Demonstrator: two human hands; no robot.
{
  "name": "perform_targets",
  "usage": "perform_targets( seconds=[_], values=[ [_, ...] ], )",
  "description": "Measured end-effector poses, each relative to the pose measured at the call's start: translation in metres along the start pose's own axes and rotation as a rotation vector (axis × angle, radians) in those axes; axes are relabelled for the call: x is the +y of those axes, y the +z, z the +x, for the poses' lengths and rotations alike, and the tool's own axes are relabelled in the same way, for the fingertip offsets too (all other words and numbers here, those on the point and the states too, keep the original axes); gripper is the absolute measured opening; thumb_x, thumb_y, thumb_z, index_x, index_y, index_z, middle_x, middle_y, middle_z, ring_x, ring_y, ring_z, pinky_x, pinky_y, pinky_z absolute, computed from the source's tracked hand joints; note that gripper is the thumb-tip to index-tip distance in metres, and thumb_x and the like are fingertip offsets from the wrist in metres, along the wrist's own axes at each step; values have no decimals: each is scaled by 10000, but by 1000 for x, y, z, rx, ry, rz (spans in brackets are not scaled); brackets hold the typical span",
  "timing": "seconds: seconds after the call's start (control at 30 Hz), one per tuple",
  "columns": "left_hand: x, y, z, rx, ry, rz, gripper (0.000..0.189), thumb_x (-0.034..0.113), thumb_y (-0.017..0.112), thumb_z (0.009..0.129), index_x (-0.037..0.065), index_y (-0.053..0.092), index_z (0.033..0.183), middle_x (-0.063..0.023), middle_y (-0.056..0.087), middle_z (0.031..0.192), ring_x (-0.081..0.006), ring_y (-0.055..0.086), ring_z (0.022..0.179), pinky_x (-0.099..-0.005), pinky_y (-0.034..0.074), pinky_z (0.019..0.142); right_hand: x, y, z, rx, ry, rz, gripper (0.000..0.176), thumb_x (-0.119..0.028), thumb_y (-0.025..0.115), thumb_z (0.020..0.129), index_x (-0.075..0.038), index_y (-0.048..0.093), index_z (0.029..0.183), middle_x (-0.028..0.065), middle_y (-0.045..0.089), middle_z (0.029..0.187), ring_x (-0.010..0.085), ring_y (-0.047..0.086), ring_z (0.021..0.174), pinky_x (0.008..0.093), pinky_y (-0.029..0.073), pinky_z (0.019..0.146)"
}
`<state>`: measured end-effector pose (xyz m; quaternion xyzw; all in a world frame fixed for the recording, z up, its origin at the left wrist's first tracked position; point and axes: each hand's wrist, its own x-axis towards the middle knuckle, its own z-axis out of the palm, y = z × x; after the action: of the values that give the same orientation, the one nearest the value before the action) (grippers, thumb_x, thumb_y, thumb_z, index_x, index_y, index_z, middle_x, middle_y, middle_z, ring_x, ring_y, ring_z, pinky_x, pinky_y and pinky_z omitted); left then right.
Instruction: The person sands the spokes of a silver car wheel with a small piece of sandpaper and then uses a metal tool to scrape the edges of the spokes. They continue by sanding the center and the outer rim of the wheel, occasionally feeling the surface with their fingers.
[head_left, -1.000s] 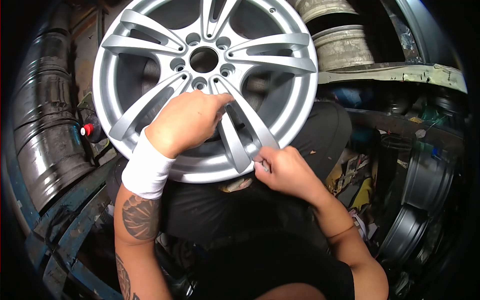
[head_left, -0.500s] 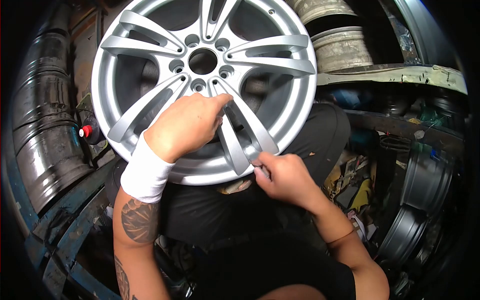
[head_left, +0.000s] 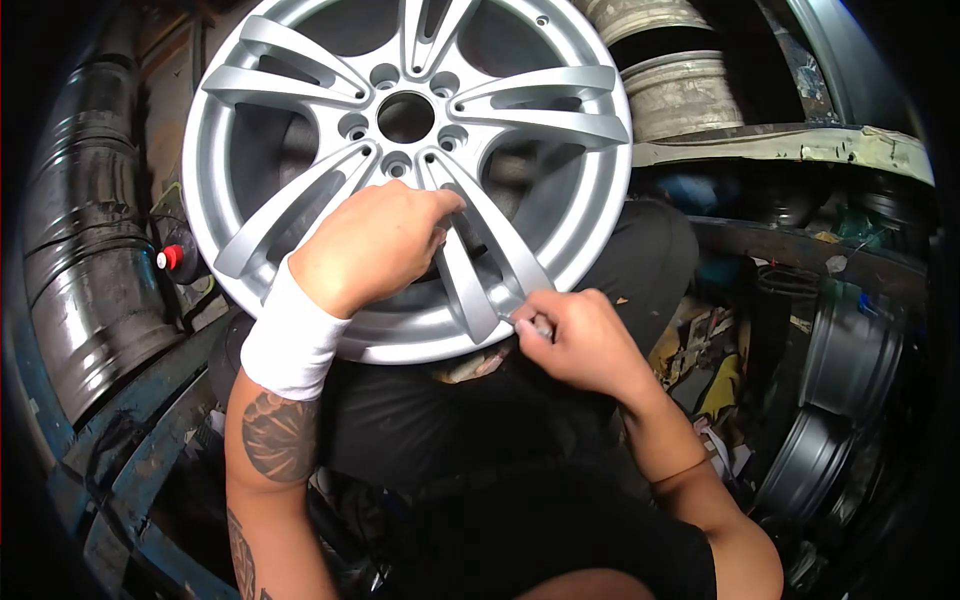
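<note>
A large silver alloy wheel (head_left: 510,240) with paired spokes lies tilted across my lap, its face toward me. My left hand (head_left: 375,240), with a white band on its wrist, rests on the lower spokes just below the hub, fingers curled over a spoke. At the wheel's lower right rim, my right hand (head_left: 583,340) is closed in a pinch near the outer end of a spoke. Something small and greyish shows between its fingers, too small to name.
Stacked dark rims (head_left: 95,230) stand at the left beside a bottle with a red cap (head_left: 172,258). More rims (head_left: 680,90) sit on a rack at the upper right, above a pale shelf edge (head_left: 790,147). Grey rims (head_left: 850,355) lie at the lower right.
My right hand has shifted slightly right and turned a little, still at the rim. The wheel has moved up very slightly. My left hand has stayed nearly in place.
</note>
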<state>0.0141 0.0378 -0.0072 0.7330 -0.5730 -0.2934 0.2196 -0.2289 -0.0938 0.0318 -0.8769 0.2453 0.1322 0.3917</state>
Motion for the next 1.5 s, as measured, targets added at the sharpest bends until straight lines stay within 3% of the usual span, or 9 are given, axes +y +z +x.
perform_targets(
  seconds=[0.07, 0.43, 0.8, 0.93, 1.07, 1.2, 1.23, 1.43, 1.5],
  values=[
    [-2, 3, 0, 29, 33, 12, 327, 93, 723, 960, 88, 730, 1287, -234, 766, 953, -455, 730, 927, -537, 565, 828, 1, 3, 5, 48, 51, -38, 139, -153, 709, 903, -33, 744, 964, 207, 711, 732, 425, 730, 727, 508, 582, 705],
    [3, 5, 4, -1, 7, -5, 290, 118, 736, 964, 90, 758, 1252, -229, 765, 912, -438, 740, 907, -525, 571, 818, 2, 8, -5, 34, -168, -305, 196, -212, 686, 1026, -53, 733, 921, 197, 688, 692, 414, 703, 663, 505, 564, 622],
    [2, 2, 6, -14, -12, -35, 266, 120, 734, 966, 87, 769, 1228, -229, 768, 930, -445, 739, 912, -527, 573, 827, -1, 14, -2, 19, -189, -370, 197, -206, 704, 1007, -79, 711, 857, 167, 670, 671, 394, 697, 654, 480, 550, 600],
    [1, 2, 4, -18, -18, -12, 261, 126, 726, 972, 90, 770, 1227, -227, 766, 919, -449, 737, 900, -528, 575, 819, 3, 1, 0, 148, -120, -311, 107, -182, 718, 994, -94, 750, 943, 164, 674, 684, 365, 710, 655, 462, 546, 600],
    [2, 3, 7, -24, -6, -21, 245, 121, 725, 969, 84, 777, 1206, -226, 767, 918, -446, 738, 890, -526, 576, 812, -5, 9, -8, 21, -138, -360, 89, -179, 739, 980, -107, 787, 957, 158, 688, 703, 375, 710, 666, 462, 545, 604],
    [2, 3, 4, -23, -3, -23, 231, 117, 726, 965, 78, 788, 1185, -223, 771, 938, -437, 741, 905, -521, 578, 818, 4, 11, -1, 174, -175, -330, 86, -187, 734, 981, -114, 769, 949, 158, 677, 694, 371, 702, 654, 469, 539, 602],
    [3, 3, 5, -21, 12, -25, 229, 113, 722, 967, 76, 790, 1183, -222, 773, 949, -436, 741, 912, -518, 578, 822, 4, 18, -5, 71, -157, -354, 95, -183, 738, 976, -108, 767, 926, 156, 683, 701, 374, 695, 643, 461, 541, 603],
    [2, 0, 4, -20, 23, -59, 214, 84, 692, 981, 54, 806, 1159, -208, 785, 1002, -431, 741, 937, -502, 579, 839, 10, 16, -2, 134, -151, -358, 112, -212, 730, 980, -114, 756, 933, 146, 689, 703, 387, 689, 640, 463, 554, 611],
    [2, 0, 7, 0, 56, -56, 213, 84, 693, 980, 53, 807, 1156, -209, 785, 1000, -430, 741, 937, -500, 578, 839, 5, 18, -8, 54, -152, -375, 109, -211, 718, 982, -123, 767, 941, 132, 707, 727, 370, 697, 654, 451, 559, 645]
  ],
)
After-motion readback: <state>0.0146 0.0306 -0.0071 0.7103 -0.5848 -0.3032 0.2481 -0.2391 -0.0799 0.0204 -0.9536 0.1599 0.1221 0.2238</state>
